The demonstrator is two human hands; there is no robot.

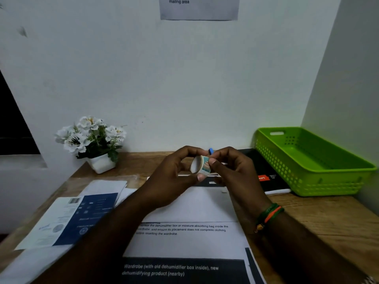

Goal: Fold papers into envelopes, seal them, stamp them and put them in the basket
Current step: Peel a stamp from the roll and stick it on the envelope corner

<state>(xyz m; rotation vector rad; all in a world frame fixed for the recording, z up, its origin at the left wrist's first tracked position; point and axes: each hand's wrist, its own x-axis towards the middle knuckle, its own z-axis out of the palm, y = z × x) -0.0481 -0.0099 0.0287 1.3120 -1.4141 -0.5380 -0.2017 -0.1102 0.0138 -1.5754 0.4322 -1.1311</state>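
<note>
Both hands are raised above the brown wooden worktop, together on a small roll of patterned sticker tape with a white cardboard core. Left hand cradles the roll, thumb under it and fingers curled over the top. Right hand pinches the roll's outer face between thumb and fingertips. A small blue object shows just behind the roll; can't tell what it is.

Directly below the roll: a white printed sheet of paper, top part folded over, lying flat on the worktop, with a dark-banded printed sheet nearer the camera. Left of the roll: a stack of white papers topped by a navy-and-white printed leaflet. Further left and behind: white artificial flowers in a small white pot, against the wall.

Right of the roll: a black notebook with a red label, flat on the worktop. Beyond it, a lime-green perforated plastic basket in the corner, nothing visible inside. On the right wrist, green and orange thread bands.
</note>
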